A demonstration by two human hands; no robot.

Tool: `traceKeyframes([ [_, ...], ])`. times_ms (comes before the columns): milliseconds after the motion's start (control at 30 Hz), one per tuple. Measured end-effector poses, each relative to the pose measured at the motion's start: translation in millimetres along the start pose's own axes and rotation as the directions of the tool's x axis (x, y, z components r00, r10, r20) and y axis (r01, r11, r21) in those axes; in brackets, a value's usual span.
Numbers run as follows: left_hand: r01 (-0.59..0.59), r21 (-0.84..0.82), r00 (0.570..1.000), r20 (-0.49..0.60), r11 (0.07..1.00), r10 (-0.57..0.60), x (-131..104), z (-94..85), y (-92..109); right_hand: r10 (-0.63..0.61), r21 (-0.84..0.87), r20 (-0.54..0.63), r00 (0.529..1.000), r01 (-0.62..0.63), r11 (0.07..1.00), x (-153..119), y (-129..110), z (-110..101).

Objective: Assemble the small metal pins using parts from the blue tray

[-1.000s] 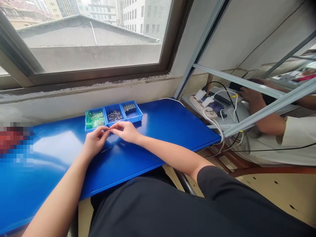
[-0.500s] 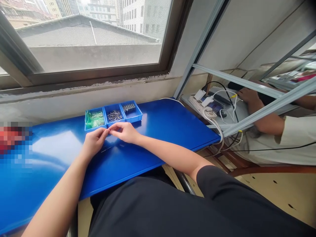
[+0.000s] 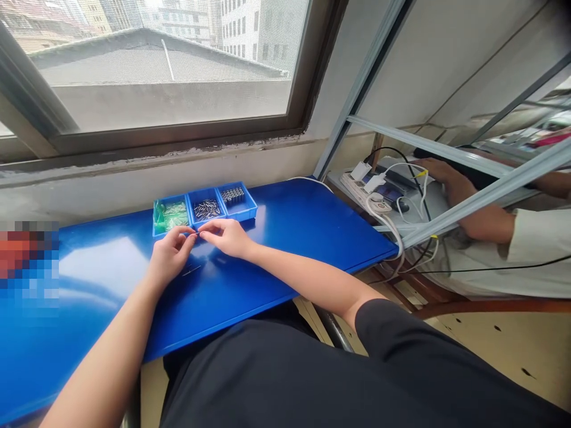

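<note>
My left hand and my right hand meet fingertip to fingertip just in front of a blue divided bin. Each is closed in a pinch. Something tiny sits between the fingertips, too small to name. The bin's left compartment holds clear pieces in a green bag. Small dark metal pins fill the middle one. In the right compartment, small round metal parts stand in rows at the back. A thin metal rod lies on the blue table below my hands.
A window and wall are behind the table. At the right stands a grey metal frame, with a power strip and white cables beyond it. Another person's arm rests there. A pixelated red patch covers the table's left end.
My fingertips have drawn slightly apart, with both hands staying in nearly the same place. The thin rod on the table shows more clearly. The other person's hand has shifted a little left.
</note>
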State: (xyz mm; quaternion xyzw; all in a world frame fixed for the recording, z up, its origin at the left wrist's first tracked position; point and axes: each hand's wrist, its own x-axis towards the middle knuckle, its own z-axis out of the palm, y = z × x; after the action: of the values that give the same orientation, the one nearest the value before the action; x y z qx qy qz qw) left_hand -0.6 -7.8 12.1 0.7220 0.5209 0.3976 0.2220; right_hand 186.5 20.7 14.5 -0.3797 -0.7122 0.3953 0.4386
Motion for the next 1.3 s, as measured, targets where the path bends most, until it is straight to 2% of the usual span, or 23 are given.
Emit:
traceKeyframes([
  [267,0.002,0.068,1.000,-0.031,0.998,0.000,1.8,-0.2,-3.1,-0.015,-0.019,-0.004,1.000,0.015,1.000,-0.7,1.6,0.9],
  [567,-0.016,0.154,1.000,-0.022,0.988,0.019,3.2,-2.9,2.5,-0.008,0.007,0.036,0.999,0.008,1.000,-2.2,-1.7,0.1],
  [700,-0.015,0.142,0.999,-0.027,0.990,0.019,2.8,-2.9,2.1,-0.012,0.010,0.030,0.999,0.011,1.000,-2.2,-2.1,-0.1],
  [933,-0.013,0.028,1.000,-0.014,1.000,0.013,0.3,-0.9,2.3,-0.022,0.001,0.003,1.000,0.022,1.000,-1.4,-1.3,-0.2],
  [1300,-0.001,0.077,1.000,-0.024,0.997,0.003,1.5,-0.9,1.0,-0.008,-0.001,0.005,1.000,0.008,1.000,-1.0,0.5,-0.2],
])
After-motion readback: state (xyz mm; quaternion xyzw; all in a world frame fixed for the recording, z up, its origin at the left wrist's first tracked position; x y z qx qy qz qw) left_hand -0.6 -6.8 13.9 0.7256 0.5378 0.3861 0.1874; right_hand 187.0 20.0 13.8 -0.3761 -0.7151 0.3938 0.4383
